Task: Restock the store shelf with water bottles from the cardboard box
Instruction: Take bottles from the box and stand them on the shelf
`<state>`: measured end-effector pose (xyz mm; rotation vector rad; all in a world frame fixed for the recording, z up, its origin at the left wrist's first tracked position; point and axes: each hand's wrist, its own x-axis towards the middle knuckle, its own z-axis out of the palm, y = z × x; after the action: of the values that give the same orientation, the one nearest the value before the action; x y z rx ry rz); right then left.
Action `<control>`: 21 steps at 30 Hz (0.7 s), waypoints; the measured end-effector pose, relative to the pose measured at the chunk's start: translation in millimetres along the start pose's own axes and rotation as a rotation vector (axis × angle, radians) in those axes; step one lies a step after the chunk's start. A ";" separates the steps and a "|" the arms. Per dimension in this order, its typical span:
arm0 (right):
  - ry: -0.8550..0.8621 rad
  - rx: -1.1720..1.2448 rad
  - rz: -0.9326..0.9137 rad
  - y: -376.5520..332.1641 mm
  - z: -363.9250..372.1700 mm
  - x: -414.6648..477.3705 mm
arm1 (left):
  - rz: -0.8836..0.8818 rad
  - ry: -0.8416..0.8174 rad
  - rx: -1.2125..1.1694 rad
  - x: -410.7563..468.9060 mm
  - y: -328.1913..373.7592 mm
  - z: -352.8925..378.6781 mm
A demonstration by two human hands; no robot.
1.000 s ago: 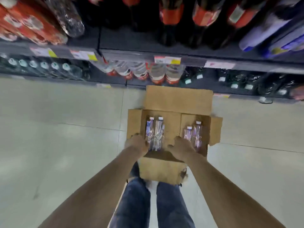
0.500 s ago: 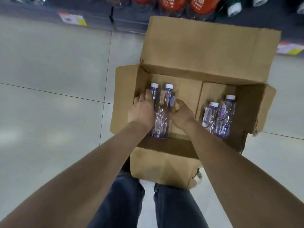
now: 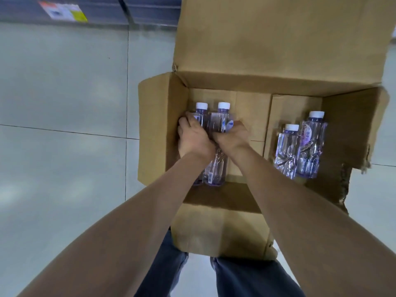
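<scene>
Head view has dropped closer over the cardboard box [image 3: 246, 82] than it was a second ago: the stocked shelves have slid out of sight, leaving only a strip of the shelf base [image 3: 96, 9] and a price label [image 3: 62, 11] along the top edge. Over that same second I have brought both hands from the near rim of the box down onto the left pair of bottles, which I read as the pick being underway, with nothing lifted yet.

Going left to right: the tiled floor [image 3: 64, 103] fills the left side. Inside the box's left wall, my left hand [image 3: 194, 138] curls over the left-hand bottle [image 3: 201, 116], fingers wrapped around its shoulder just below the white cap. Touching it is the second bottle [image 3: 220, 125], and my right hand [image 3: 232, 137] is closed around that one from the right. The two hands nearly meet over the pair, and both bottles look to be lying on the box floor, caps pointing away from me.

Further right, past a bare stretch of cardboard, two more bottles [image 3: 300, 146] lie side by side against the right wall, well apart from either hand.

I judge this the start of another trip to the shelf, with four bottles left to move.
</scene>
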<state>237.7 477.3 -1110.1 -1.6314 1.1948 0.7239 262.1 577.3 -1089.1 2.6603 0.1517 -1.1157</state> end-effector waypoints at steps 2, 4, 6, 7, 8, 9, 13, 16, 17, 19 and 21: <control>0.043 0.016 0.044 3.8 -5.1 -0.7 | 0.008 0.012 -0.003 -0.1 -2.7 5.4; 0.065 0.058 0.071 10.4 -16.5 0.8 | 0.010 -0.006 0.003 1.9 -5.5 12.2; 0.035 0.101 0.088 14.9 -29.0 2.9 | -0.020 -0.037 -0.017 4.8 -5.0 15.3; 0.015 0.123 0.091 15.7 -32.9 3.3 | -0.032 -0.044 -0.032 6.5 -4.0 16.2; 0.000 0.157 0.089 15.7 -34.8 3.4 | -0.037 -0.038 -0.049 8.3 -3.0 16.3; -0.007 0.191 0.087 16.3 -34.8 3.6 | -0.038 -0.027 -0.071 9.9 -2.0 16.1; 0.005 0.300 0.040 20.0 -31.6 -4.8 | -0.050 -0.020 -0.224 12.8 -4.1 11.5; -0.033 0.299 0.005 20.7 -37.1 -22.1 | -0.015 -0.058 -0.307 5.0 -8.5 -5.1; -0.039 0.286 -0.025 20.3 -40.6 -28.4 | 0.004 -0.070 -0.327 -0.4 -8.9 -14.0; -0.035 0.232 -0.083 11.6 -51.7 -47.4 | 0.046 -0.073 -0.360 -14.6 -6.9 -34.7; -0.012 0.175 -0.141 -5.1 -65.9 -74.9 | 0.098 -0.052 -0.381 -35.0 -1.3 -60.3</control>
<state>211.9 444.3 -1019.4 -1.5451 1.0902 0.5245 278.7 594.9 -1023.7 2.2756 0.1992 -1.0090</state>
